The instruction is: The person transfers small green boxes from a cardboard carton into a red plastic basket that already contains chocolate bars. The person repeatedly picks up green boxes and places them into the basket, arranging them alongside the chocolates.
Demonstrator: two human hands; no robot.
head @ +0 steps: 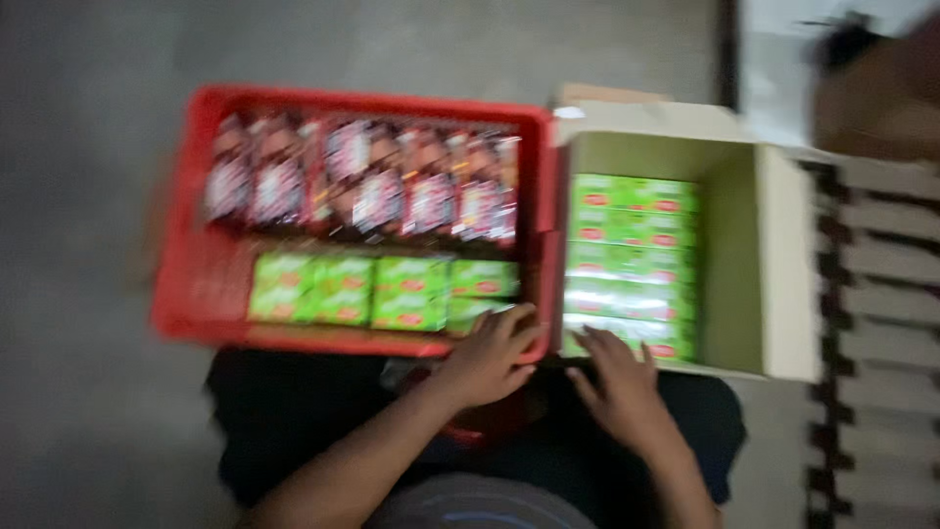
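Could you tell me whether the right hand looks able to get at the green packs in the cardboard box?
Probably yes: the right hand already rests at the near edge of the open box, fingertips by the nearest green packs, with nothing covering them.

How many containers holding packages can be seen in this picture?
2. A red plastic crate on the left holds dark packets and green boxes; an open cardboard box on the right holds green boxes. Blur may hide others.
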